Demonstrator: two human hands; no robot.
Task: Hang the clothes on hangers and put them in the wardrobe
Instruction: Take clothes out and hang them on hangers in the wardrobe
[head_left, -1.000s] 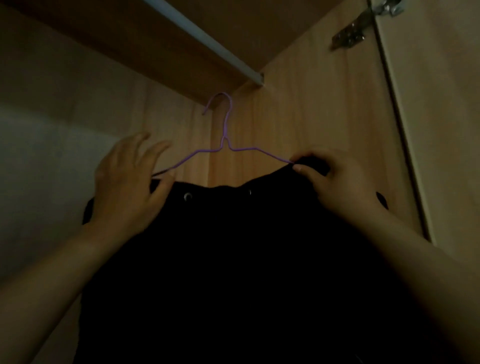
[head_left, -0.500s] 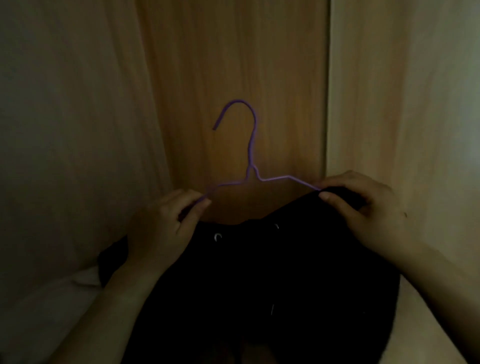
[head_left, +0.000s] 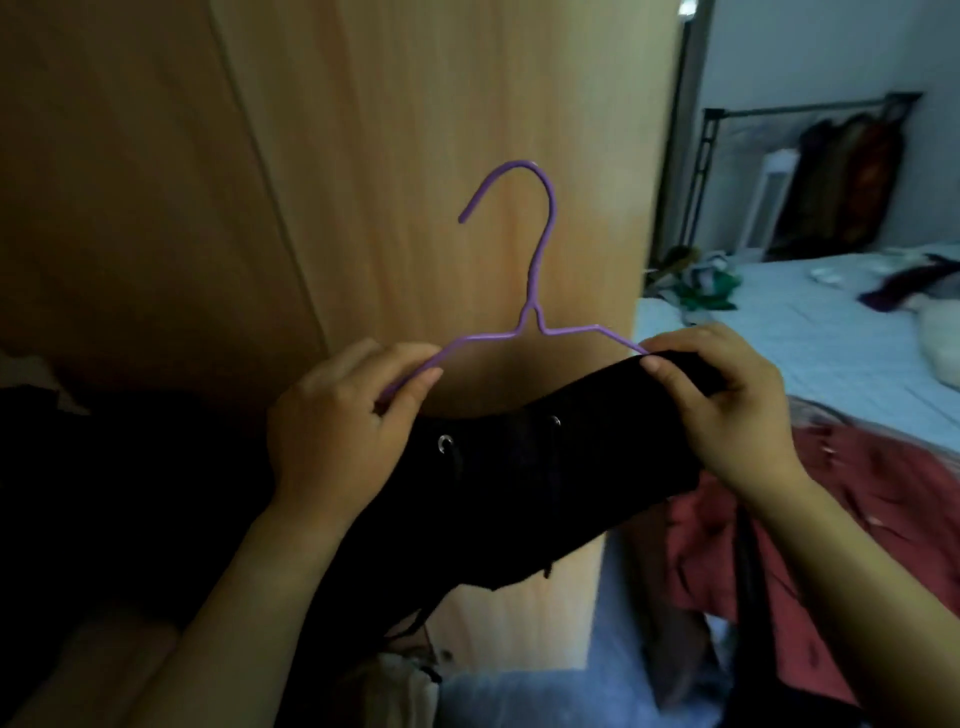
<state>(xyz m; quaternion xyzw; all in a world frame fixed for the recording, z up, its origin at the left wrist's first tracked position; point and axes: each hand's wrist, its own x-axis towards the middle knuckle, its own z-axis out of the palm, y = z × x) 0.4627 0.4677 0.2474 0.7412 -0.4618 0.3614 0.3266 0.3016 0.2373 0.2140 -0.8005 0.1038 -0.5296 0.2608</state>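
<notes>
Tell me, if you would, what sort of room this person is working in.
Most likely a bedroom: a wooden wardrobe stands right in front, a bed with a pale sheet lies to the right, and a clothes rack with hanging garments stands at the far wall.

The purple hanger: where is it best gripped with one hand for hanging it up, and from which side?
Probably the straight neck of the purple hanger, just above the twist, coming from the right: the hook tip points left, and the left hand and right hand hold both shoulders with the black garment.
</notes>
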